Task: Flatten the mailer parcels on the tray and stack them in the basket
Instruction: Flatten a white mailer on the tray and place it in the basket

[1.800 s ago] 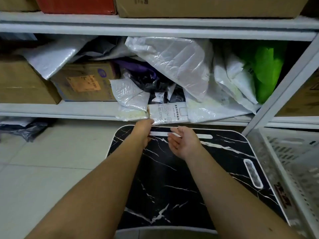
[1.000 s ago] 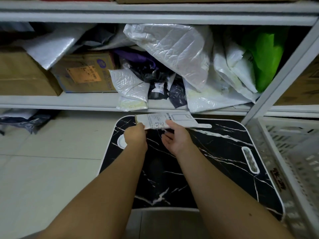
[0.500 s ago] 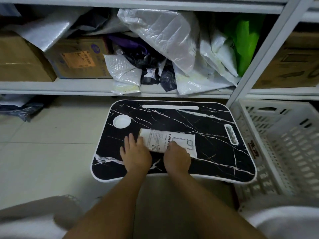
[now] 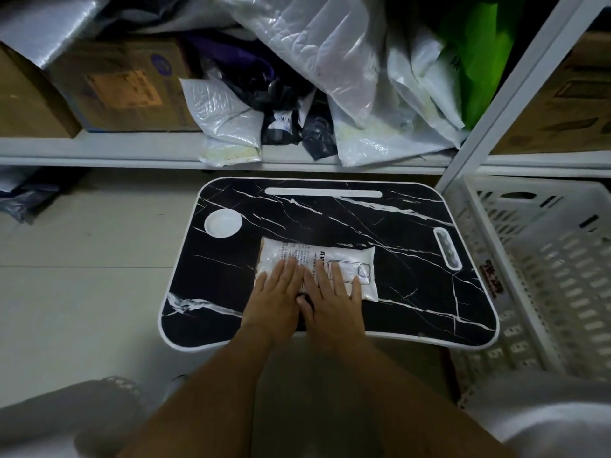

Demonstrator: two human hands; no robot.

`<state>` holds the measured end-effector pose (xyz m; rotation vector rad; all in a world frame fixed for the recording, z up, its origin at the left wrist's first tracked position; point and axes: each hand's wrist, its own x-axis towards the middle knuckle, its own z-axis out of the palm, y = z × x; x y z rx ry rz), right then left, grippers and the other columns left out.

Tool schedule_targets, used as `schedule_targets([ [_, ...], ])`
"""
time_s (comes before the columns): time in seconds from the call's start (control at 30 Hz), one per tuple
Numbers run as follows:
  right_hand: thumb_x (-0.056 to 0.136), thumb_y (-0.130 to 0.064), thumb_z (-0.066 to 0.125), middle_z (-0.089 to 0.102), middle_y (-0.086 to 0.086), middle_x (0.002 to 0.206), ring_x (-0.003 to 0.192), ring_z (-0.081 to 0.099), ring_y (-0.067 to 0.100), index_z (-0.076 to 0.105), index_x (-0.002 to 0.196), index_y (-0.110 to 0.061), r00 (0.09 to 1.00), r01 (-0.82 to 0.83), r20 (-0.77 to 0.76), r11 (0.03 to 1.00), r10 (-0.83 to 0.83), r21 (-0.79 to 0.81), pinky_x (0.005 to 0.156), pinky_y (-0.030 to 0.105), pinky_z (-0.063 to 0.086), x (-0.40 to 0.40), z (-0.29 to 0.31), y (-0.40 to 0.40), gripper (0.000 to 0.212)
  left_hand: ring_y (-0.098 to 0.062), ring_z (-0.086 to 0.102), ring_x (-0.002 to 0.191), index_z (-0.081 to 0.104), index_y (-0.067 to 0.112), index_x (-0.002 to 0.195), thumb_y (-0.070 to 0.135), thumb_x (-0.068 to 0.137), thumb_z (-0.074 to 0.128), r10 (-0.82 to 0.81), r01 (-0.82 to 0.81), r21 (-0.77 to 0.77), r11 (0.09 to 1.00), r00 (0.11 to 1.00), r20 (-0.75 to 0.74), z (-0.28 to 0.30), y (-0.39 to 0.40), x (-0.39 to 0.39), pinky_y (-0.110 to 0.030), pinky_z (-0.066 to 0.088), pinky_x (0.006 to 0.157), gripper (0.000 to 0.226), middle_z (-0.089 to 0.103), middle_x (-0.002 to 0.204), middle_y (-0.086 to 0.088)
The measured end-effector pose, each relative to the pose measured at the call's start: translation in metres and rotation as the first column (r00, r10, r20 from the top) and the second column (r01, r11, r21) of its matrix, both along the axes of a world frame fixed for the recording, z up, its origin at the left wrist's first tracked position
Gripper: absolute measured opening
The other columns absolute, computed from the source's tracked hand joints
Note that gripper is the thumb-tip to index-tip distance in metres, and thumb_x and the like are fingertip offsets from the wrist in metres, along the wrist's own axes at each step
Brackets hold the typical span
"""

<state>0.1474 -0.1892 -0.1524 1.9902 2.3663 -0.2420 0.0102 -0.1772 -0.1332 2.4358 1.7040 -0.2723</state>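
Mailer parcel (image 4: 317, 271), white with printed text, lies flat on the near middle of the tray (image 4: 413, 292); left hand (image 4: 276, 297) and right hand (image 4: 334, 294) press it side by side, fingers straight and spread; right of the tray stands the white basket (image 4: 545, 276); beyond, a shelf (image 4: 132, 147) holds bags and boxes.

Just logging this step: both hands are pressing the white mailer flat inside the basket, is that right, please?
Not quite. Both hands, left and right, are pressing the white mailer flat, but on the black tray, not inside the basket to its right. The head view shows it.
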Motion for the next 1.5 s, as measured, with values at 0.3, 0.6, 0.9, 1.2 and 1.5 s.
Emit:
schedule_targets([
  [0.3, 0.099, -0.027, 0.037, 0.058, 0.0, 0.126, 0.116, 0.053, 0.024, 0.057, 0.121, -0.021, 0.994, 0.033, -0.108, 0.99, -0.018, 0.138, 0.097, 0.041, 0.033, -0.005, 0.033, 0.027, 0.03, -0.023, 0.047, 0.114, 0.045, 0.022, 0.123, 0.03, 0.085, 0.055, 0.026, -0.03, 0.094, 0.995, 0.999, 0.046, 0.001, 0.042, 0.013, -0.038, 0.044, 0.096, 0.04, 0.051, 0.127, -0.001],
  [0.6, 0.103, -0.045, 0.012, -0.003, -0.003, 0.163, 0.148, -0.014, 0.027, 0.003, 0.154, -0.035, 1.0, 0.019, -0.016, 1.0, -0.019, -0.023, 0.114, 0.062, -0.001, 0.015, 0.007, 0.042, 0.052, -0.034, -0.011, 0.146, -0.003, 0.018, 0.152, 0.035, 0.098, 0.034, 0.078, -0.08, 0.04, 0.996, 0.995, 0.057, -0.005, 0.04, 0.018, -0.051, 0.006, 0.118, 0.067, -0.011, 0.159, -0.009],
  [0.9, 0.097, -0.06, 0.017, -0.011, 0.009, 0.161, 0.145, -0.014, 0.042, 0.004, 0.15, -0.045, 0.99, 0.135, -0.027, 0.99, -0.136, -0.05, 0.114, 0.062, 0.004, 0.019, 0.011, 0.049, 0.057, -0.039, -0.013, 0.144, -0.013, 0.035, 0.149, 0.05, 0.098, 0.009, 0.179, -0.178, -0.023, 0.984, 0.984, 0.026, -0.005, 0.044, 0.016, -0.052, 0.001, 0.118, 0.057, -0.013, 0.157, -0.018],
  [1.2, 0.099, -0.058, 0.022, -0.013, 0.032, 0.155, 0.146, -0.009, 0.04, -0.003, 0.154, -0.01, 0.938, 0.326, -0.088, 0.94, -0.335, -0.102, 0.12, 0.046, 0.003, 0.02, 0.013, 0.05, 0.077, -0.041, -0.011, 0.144, -0.008, 0.01, 0.151, 0.065, 0.092, 0.008, 0.506, -0.505, -0.083, 0.859, 0.863, -0.02, -0.004, 0.043, 0.032, -0.054, 0.001, 0.116, 0.081, -0.013, 0.155, -0.026],
  [1.5, 0.102, -0.034, 0.032, -0.003, 0.003, 0.163, 0.148, -0.011, 0.03, 0.011, 0.153, -0.031, 0.988, 0.11, -0.106, 0.994, -0.111, -0.019, 0.118, 0.054, 0.001, 0.017, 0.009, 0.032, 0.055, -0.034, -0.011, 0.146, -0.004, 0.032, 0.151, 0.029, 0.098, 0.039, 0.195, -0.192, -0.04, 0.981, 0.975, 0.102, -0.006, 0.025, 0.033, -0.05, 0.004, 0.118, 0.068, -0.013, 0.159, -0.008],
])
